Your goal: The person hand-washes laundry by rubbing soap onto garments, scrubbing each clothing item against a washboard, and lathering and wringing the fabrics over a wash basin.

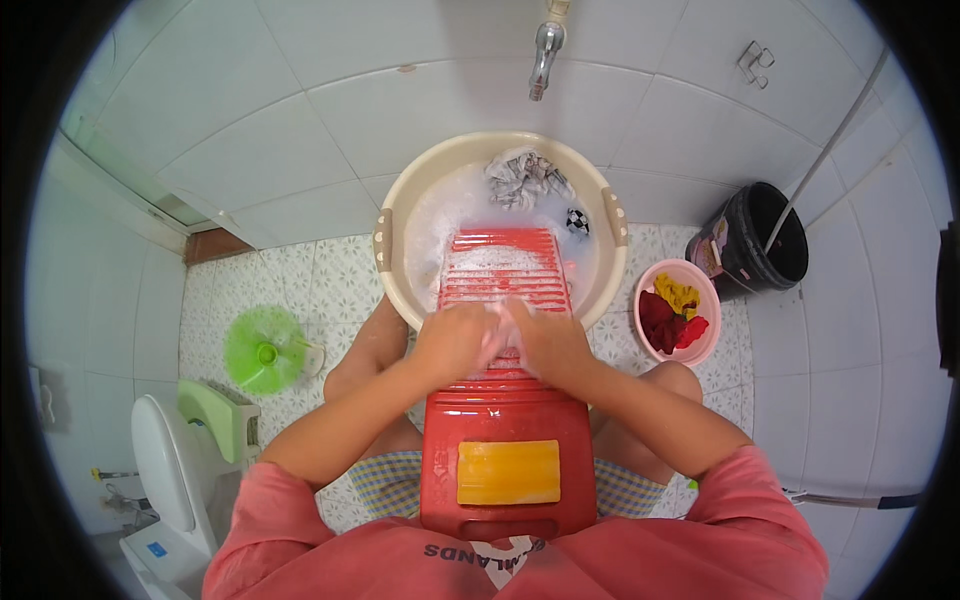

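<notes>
My left hand (459, 339) and my right hand (550, 339) meet over the ridges of a red plastic washboard (506, 412), both closed on a wet, pale pinkish cloth (510, 330). Suds coat the board's ridges, and its far end rests in a round cream basin (395, 180) of foamy water. A yellow bar of laundry soap (508, 472) lies on the near, flat part of the board. In the basin float a white and grey cloth (525, 178) and a small black-and-white checked piece (577, 222).
A chrome tap (546, 60) juts from the wall above the basin. At right, a pink basin (718, 315) holds red and yellow cloths, beside a black bucket (791, 255). At left are a green round plastic object (262, 349) and a toilet (161, 465).
</notes>
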Demonstrator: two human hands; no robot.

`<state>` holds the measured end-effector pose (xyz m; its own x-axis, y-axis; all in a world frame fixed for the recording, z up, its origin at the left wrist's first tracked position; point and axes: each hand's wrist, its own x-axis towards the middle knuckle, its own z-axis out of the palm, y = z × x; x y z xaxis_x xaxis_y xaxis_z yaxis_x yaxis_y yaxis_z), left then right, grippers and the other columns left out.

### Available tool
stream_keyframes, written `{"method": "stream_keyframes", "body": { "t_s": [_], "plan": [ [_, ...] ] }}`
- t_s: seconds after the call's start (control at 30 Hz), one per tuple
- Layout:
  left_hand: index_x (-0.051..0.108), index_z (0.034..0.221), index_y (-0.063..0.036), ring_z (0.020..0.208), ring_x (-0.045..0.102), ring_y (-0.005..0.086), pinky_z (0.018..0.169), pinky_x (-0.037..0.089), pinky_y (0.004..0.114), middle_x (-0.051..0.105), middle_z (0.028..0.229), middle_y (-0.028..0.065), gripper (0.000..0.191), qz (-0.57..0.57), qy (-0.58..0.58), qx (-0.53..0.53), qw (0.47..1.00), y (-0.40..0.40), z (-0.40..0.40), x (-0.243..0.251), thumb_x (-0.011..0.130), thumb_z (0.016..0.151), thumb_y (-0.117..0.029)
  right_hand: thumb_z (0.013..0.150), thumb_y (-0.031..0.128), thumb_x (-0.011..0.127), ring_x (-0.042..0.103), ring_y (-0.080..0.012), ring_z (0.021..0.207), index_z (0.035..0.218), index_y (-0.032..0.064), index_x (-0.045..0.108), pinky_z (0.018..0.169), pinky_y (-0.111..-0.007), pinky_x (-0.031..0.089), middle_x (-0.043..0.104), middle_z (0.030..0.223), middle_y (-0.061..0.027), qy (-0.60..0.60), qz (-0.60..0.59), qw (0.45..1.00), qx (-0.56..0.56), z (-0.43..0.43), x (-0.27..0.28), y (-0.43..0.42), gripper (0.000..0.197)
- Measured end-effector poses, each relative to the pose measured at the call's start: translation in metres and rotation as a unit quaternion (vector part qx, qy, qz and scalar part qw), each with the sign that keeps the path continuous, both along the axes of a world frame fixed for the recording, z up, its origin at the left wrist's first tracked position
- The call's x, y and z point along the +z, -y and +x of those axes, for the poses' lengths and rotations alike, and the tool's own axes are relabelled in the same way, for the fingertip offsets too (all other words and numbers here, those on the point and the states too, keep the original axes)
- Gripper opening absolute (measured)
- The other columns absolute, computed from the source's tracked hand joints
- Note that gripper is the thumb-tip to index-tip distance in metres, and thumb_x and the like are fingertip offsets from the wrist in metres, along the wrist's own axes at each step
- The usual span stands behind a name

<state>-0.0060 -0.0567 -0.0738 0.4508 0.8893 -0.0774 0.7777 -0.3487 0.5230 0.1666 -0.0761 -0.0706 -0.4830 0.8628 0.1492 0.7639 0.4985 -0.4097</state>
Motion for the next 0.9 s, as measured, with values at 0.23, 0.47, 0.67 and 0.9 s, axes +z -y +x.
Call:
{"method": "stream_keyframes", "body": {
  "t_s": [0.23,0.47,0.67,0.9],
  "plan": [
    [0.063,0.078,-0.0051,0.072,0.064,0.0339,0.065,0.05,0.046,0.064,0.078,0.0171,0.02,0.1,-0.057,0.125,0.985,-0.07,0.032,-0.032,0.052,0.078,-0.022,0.084,0.016,0.046,0.062,-0.0312,0.058,0.099,0.0028,0.048,0.052,-0.045,0.048,0.062,0.067,-0.0151,0.048,0.063,0.989,-0.123,-0.024,-0.046,-0.087,0.019],
    [0.06,0.075,-0.0029,0.066,0.062,0.0356,0.061,0.049,0.046,0.063,0.075,0.0198,0.02,0.073,-0.023,-0.04,0.996,0.011,0.006,0.008,0.052,0.079,-0.021,0.083,0.019,0.047,0.063,-0.0336,0.063,0.102,0.0063,0.047,0.055,-0.047,0.048,0.062,0.076,-0.0173,0.018,-0.038,0.998,-0.049,-0.003,0.0,0.006,0.023],
    [0.062,0.073,-0.003,0.064,0.061,0.0383,0.061,0.048,0.047,0.062,0.073,0.0208,0.019,0.11,-0.029,0.126,0.985,-0.066,0.031,-0.023,0.05,0.079,-0.017,0.085,0.014,0.044,0.063,-0.0325,0.062,0.102,0.0065,0.048,0.055,-0.047,0.048,0.062,0.069,-0.0164,0.06,0.044,0.987,-0.145,-0.023,-0.049,-0.088,0.019],
    [0.061,0.075,-0.0028,0.064,0.061,0.0373,0.06,0.049,0.047,0.062,0.071,0.0208,0.019,0.073,-0.049,-0.008,0.996,0.009,0.01,0.006,0.052,0.079,-0.019,0.083,0.012,0.044,0.063,-0.0317,0.06,0.101,0.0053,0.047,0.052,-0.046,0.048,0.062,0.066,-0.014,0.033,-0.064,0.997,-0.008,0.0,0.006,-0.002,0.019]
  ]
}}
